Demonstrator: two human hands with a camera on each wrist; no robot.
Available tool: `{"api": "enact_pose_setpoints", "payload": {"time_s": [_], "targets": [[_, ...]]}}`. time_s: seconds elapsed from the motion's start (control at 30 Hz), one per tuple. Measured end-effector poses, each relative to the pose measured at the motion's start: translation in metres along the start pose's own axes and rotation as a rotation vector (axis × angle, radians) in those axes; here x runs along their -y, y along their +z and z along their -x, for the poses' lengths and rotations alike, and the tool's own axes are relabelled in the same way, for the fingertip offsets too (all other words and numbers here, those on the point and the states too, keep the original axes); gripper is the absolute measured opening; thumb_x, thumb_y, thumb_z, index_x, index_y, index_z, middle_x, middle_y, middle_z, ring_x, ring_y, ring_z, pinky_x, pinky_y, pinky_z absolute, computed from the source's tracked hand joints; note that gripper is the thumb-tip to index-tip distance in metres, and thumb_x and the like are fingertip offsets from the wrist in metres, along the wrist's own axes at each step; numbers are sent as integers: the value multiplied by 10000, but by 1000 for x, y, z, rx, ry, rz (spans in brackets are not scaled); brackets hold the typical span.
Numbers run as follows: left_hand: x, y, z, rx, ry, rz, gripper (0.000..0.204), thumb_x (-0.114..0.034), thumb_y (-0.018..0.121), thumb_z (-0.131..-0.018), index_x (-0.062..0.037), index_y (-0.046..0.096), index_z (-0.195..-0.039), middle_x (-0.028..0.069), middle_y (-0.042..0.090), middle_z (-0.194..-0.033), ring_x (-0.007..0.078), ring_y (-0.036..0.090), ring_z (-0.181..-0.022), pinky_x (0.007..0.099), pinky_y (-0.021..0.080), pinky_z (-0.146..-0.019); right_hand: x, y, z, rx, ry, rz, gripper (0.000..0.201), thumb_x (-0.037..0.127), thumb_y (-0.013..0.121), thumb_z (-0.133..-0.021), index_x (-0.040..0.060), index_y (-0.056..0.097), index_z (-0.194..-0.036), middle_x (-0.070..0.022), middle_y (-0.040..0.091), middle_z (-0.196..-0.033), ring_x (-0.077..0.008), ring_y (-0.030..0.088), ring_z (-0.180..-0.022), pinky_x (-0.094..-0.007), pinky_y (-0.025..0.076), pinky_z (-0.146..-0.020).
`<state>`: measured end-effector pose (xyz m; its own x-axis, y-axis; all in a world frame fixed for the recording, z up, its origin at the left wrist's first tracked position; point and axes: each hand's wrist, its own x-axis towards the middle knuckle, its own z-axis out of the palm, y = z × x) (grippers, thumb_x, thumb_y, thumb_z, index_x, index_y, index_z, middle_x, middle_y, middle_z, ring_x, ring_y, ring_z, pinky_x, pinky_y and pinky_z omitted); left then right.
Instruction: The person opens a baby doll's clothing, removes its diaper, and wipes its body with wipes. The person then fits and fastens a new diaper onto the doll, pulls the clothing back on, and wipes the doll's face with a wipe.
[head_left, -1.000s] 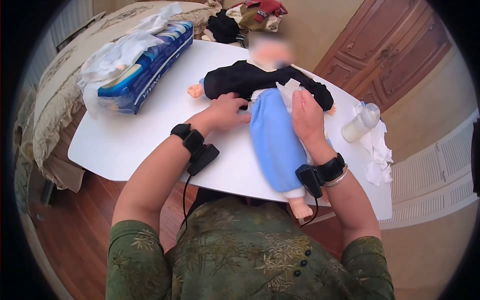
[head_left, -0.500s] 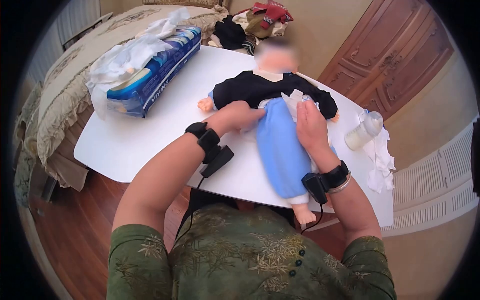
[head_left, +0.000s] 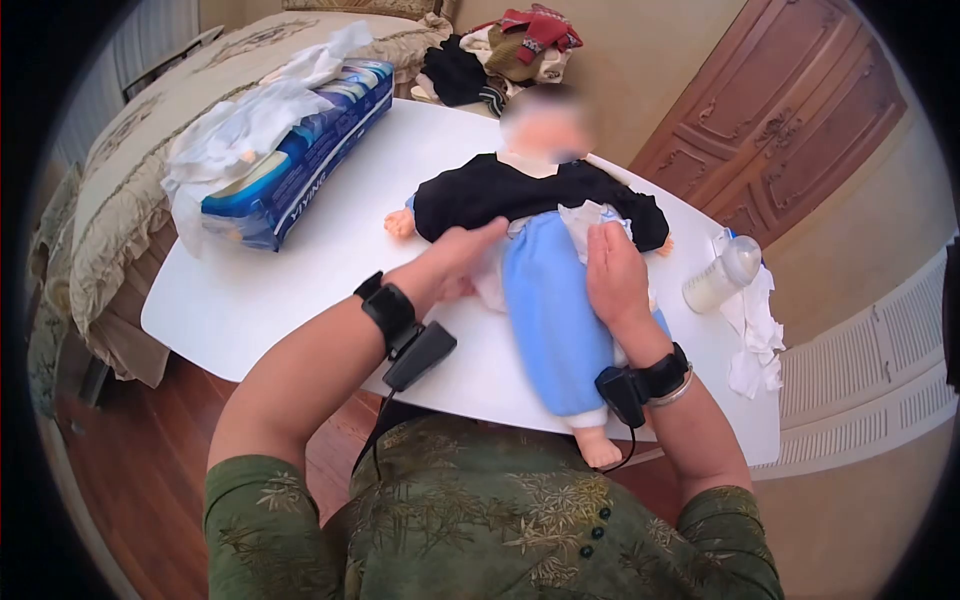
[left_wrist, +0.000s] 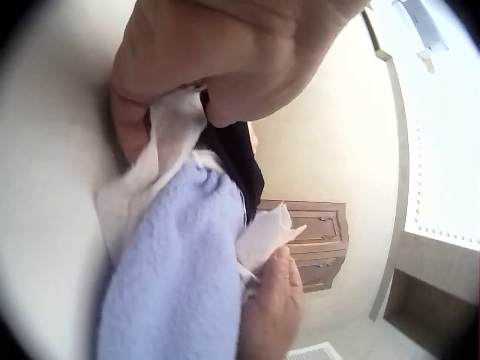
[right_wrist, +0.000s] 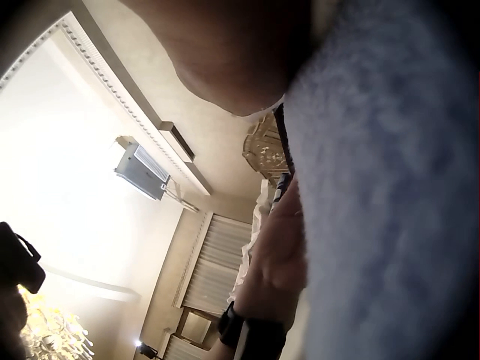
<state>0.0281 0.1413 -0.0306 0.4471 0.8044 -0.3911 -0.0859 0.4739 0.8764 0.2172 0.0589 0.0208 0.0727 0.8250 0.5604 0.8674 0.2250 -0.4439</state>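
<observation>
A doll in a black top (head_left: 500, 190) and light blue trousers (head_left: 555, 310) lies on its back on the white table, one bare foot (head_left: 597, 448) at the near edge. My left hand (head_left: 450, 265) is at the doll's left-of-view hip; in the left wrist view its thumb and fingers (left_wrist: 217, 60) pinch a white diaper edge (left_wrist: 176, 135). My right hand (head_left: 620, 275) lies at the other side of the waist, its fingers on a raised white diaper flap (head_left: 582, 225). In the left wrist view that flap (left_wrist: 266, 236) stands above the right fingertips.
A blue diaper pack (head_left: 300, 160) with white sheets on top lies at the table's back left. At the right stand a milk bottle (head_left: 722, 275) and crumpled white tissue (head_left: 757, 335). Beyond the table are a bed (head_left: 130, 170), piled clothes (head_left: 500, 55) and a wooden door (head_left: 780, 120).
My left hand has shifted at the doll's hip, and more of the white diaper shows beside it. My right hand stays at the flap. The whole view has tilted slightly.
</observation>
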Motion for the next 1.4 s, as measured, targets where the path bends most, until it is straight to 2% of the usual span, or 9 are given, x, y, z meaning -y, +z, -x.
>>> {"api": "enact_pose_setpoints", "payload": {"time_s": [0.33,0.53,0.6,0.67,0.73,1.0,1.03,1.17,1.4], "targets": [[11,5,18,-220,142,-388,230,-264,508,-923,-40,536,-969,52,557,-761,163,538,-626,311,468,-548,-12,-7,0,-7,21,-77,267,254,456,-958,26,483,-822,-241,557,-731,-446,540,-715,-483,420,-617],[10,20,16,-100,615,-561,237,-253,553,-888,-16,549,-907,73,548,-730,163,523,-617,319,440,-564,-2,-22,-13,134,-24,-174,253,223,462,-948,17,518,-813,-217,564,-732,-410,547,-715,-454,425,-635],[3,32,25,67,611,-496,248,-247,582,-866,-1,568,-898,93,555,-713,190,517,-611,336,435,-592,4,-28,-30,184,-551,-37,256,209,484,-928,13,550,-777,-195,580,-738,-383,541,-717,-433,425,-671],[-2,30,27,67,508,-729,266,-242,599,-856,-6,597,-977,127,593,-882,222,555,-773,333,460,-716,9,-21,-42,255,-574,-140,278,222,477,-925,10,559,-765,-189,587,-751,-378,535,-722,-428,425,-686],[14,22,14,-11,731,-756,289,-231,593,-887,-38,592,-1102,128,528,-1093,183,499,-994,319,419,-850,8,-15,-56,323,-593,-244,300,235,469,-923,8,567,-753,-182,594,-764,-372,529,-726,-423,426,-701],[10,11,21,256,819,-542,257,-158,558,-888,-19,597,-1101,142,521,-1183,254,505,-1098,337,421,-929,11,20,-104,687,-500,-109,375,263,319,-962,-3,556,-845,-178,617,-878,-354,571,-851,-415,446,-755],[8,11,22,288,848,-534,240,-143,544,-897,-8,591,-1089,133,555,-1126,249,532,-1047,336,433,-901,10,19,-108,769,-388,-94,380,247,338,-976,-24,597,-915,-198,608,-1026,-322,530,-1104,-377,366,-999],[-2,1,19,404,851,-733,270,-163,552,-916,15,554,-1120,61,571,-1075,157,525,-983,292,411,-884,9,23,-109,749,-354,-187,355,257,384,-972,-19,605,-935,-197,607,-1077,-308,532,-1114,-364,383,-983],[2,-8,8,393,353,-172,137,-190,539,-939,-77,582,-1005,-32,588,-919,56,526,-846,229,429,-776,22,-3,-78,871,-402,94,182,168,518,-889,56,638,-968,-108,608,-890,-276,565,-876,-373,449,-808]]}}
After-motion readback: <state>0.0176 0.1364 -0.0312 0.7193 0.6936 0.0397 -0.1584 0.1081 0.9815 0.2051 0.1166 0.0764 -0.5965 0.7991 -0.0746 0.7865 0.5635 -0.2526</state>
